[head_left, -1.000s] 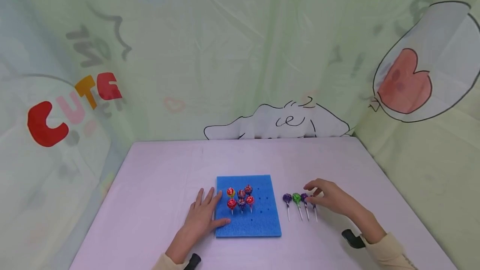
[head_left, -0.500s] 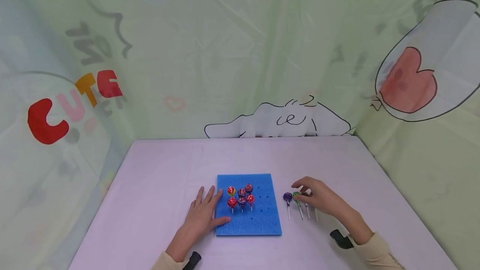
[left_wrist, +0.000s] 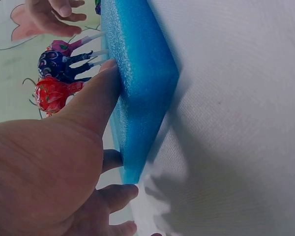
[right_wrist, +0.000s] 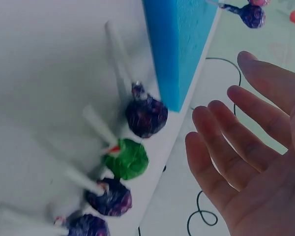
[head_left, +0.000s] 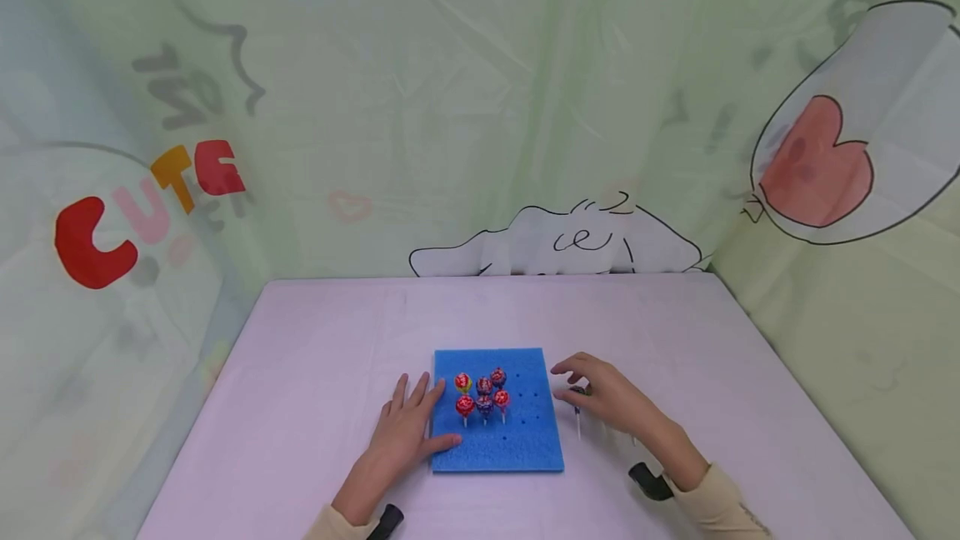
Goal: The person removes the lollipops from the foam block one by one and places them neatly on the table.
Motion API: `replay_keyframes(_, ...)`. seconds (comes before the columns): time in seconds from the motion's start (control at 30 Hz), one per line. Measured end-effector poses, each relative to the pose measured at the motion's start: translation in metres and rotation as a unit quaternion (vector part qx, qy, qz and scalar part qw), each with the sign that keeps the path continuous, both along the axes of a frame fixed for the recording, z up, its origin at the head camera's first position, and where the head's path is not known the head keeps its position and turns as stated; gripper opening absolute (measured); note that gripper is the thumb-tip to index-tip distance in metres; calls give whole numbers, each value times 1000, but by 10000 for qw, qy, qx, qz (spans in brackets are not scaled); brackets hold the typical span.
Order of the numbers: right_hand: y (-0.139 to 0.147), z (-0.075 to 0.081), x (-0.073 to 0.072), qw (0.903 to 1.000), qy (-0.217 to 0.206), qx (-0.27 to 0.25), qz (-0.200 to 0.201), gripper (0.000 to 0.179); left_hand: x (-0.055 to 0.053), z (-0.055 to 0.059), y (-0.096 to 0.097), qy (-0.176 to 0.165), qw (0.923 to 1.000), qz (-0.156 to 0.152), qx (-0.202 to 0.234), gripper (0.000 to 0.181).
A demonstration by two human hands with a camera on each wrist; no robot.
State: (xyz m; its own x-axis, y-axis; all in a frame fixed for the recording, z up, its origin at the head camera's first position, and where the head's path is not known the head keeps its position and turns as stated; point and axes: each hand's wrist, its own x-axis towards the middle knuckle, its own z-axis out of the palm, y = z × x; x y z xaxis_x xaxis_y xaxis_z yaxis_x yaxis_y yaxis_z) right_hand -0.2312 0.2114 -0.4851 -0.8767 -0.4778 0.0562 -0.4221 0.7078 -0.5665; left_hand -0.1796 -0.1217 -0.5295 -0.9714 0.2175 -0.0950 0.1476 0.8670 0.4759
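A blue foam block (head_left: 495,457) with small holes lies on the table. Several wrapped lollipops, among them a red lollipop (head_left: 465,405), stand upright in it by their sticks. My left hand (head_left: 401,432) rests at the block's left edge, thumb on top and fingers spread along the side. To the right, my right hand (head_left: 615,398) hovers over a row of loose lollipops, fingers relaxed and holding nothing. In the right wrist view that row shows a dark purple lollipop (right_wrist: 146,115) closest to the block, a green lollipop (right_wrist: 127,159), then two more purple ones.
The table (head_left: 337,340) has a pale cloth cover. Behind and beside it hang light green curtains (head_left: 450,107) printed with letters and drawings. A black strap piece (head_left: 649,482) shows at the right wrist.
My right hand has moved left along the row of loose lollipops, from its right end toward the foam block. My left hand has stayed in place.
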Motion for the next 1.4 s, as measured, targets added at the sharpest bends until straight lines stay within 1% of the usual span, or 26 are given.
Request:
replay_keyframes(0.1,-9,-2,1,9998,48,-124,165,34,0,-1,0,-2,10000,1,-4,89)
replay_keyframes(0.23,-19,-4,3,9987,281,-188,374,35,0,-1,0,29,10000,-19,-18,89)
replay_keyframes(0.33,-26,-6,3,9973,621,-59,399,35,1,0,0,58,10000,-38,5,89)
replay_keyframes(0.5,-39,-8,4,9935,1024,273,412,41,1,0,0,72,10000,-40,1,89)
replay_keyframes(0.7,-54,-7,5,9872,1381,638,486,50,0,2,0,57,10000,-35,-1,89)
replay_keyframes(0.83,-61,-6,4,9812,1690,665,652,48,0,3,0,73,10000,-59,-12,89)
replay_keyframes(0.97,-66,-6,3,9741,1994,690,814,46,0,2,0,40,10000,-44,-40,89)
replay_keyframes(1.03,-67,-7,2,9719,2082,706,843,45,0,2,0,34,10000,-48,-25,89)
replay_keyframes(1.23,-71,-11,0,9692,2172,786,855,41,1,5,0,10,10000,-74,33,89)
replay_keyframes(1.4,-74,-16,-2,9640,2411,769,813,41,2,7,0,22,10000,-81,36,89)
